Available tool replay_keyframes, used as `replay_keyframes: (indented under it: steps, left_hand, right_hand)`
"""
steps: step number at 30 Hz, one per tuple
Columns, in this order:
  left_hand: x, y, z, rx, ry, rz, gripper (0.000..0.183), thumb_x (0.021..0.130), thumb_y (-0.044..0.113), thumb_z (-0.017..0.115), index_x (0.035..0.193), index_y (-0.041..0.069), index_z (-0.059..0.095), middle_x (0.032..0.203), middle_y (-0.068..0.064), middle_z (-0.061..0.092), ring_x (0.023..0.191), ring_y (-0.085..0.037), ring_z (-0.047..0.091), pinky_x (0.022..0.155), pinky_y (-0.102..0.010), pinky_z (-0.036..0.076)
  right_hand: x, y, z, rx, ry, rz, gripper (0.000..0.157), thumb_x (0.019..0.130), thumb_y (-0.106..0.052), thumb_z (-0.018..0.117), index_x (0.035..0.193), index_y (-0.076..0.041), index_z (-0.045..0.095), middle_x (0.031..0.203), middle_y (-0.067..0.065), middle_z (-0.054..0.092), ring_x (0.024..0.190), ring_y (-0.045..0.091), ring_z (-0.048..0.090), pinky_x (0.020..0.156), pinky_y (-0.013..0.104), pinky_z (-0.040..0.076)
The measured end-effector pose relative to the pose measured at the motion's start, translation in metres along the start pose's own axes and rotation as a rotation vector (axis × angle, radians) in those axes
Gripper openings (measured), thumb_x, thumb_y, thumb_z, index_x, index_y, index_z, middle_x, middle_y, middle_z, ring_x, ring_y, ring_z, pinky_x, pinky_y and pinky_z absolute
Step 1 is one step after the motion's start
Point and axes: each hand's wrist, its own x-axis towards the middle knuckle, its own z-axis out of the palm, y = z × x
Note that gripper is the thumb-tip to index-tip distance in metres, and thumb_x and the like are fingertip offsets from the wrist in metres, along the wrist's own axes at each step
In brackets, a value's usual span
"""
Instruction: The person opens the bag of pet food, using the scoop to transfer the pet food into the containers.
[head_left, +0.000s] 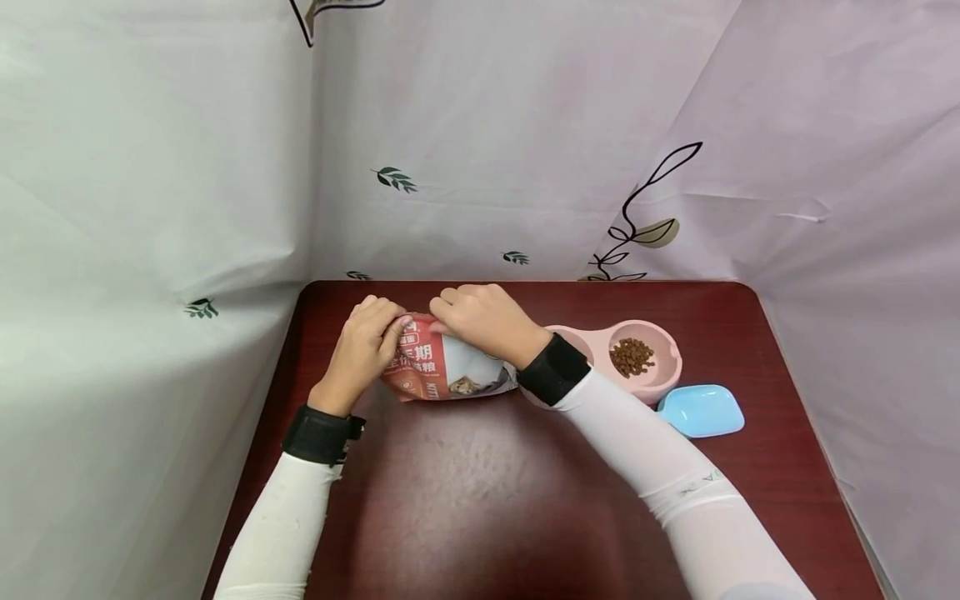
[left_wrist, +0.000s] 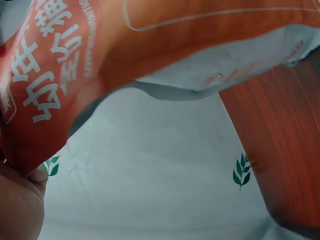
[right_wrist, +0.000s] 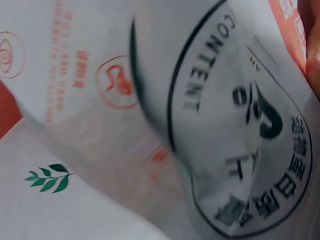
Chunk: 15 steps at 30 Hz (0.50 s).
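Note:
A red and white pet food bag (head_left: 450, 362), with a kitten picture low on its front, is at the back of the table in the head view. My left hand (head_left: 363, 337) pinches its top left corner between thumb and fingers. Further along the same top edge, my right hand (head_left: 487, 321) grips the bag, fingers curled over it. The bag's printed side (left_wrist: 125, 45) arches across the left wrist view, the left hand (left_wrist: 20, 205) at its lower corner. Its white printed panel (right_wrist: 220, 150) fills most of the right wrist view, slightly blurred.
Right of the bag sits a pink double bowl (head_left: 670, 379), partly behind my right wrist. Brown kibble (head_left: 632, 357) lies in its right-hand dish. A light blue scoop (head_left: 705, 410) rests beside the bowl on the dark red table (head_left: 480, 483). White patterned cloth (head_left: 480, 125) surrounds the back and sides.

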Motion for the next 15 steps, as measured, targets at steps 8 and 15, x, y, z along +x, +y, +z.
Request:
replay_keyframes:
  steps: [8, 15]
  left_hand:
    - [0.0, 0.0, -0.003, 0.026, -0.006, 0.004, 0.007, 0.096, 0.008, 0.072, 0.098, 0.002, 0.069, 0.088, -0.013, 0.067, 0.083, -0.03, 0.054, 0.075, -0.045, 0.042]
    - [-0.001, 0.003, -0.003, 0.033, 0.004, 0.015, 0.01, 0.095, 0.007, 0.072, 0.098, 0.0, 0.067, 0.088, -0.014, 0.066, 0.084, -0.032, 0.054, 0.076, -0.046, 0.043]
  right_hand:
    - [-0.013, 0.006, -0.013, 0.052, -0.049, 0.049, 0.027, 0.101, -0.034, 0.067, 0.086, -0.011, 0.063, 0.08, 0.001, 0.059, 0.071, 0.017, 0.062, 0.06, 0.033, 0.053]
    - [-0.026, 0.007, -0.021, 0.128, -0.108, 0.085, 0.021, 0.102, -0.03, 0.066, 0.092, -0.012, 0.065, 0.087, 0.001, 0.059, 0.078, 0.017, 0.06, 0.067, 0.032, 0.054]
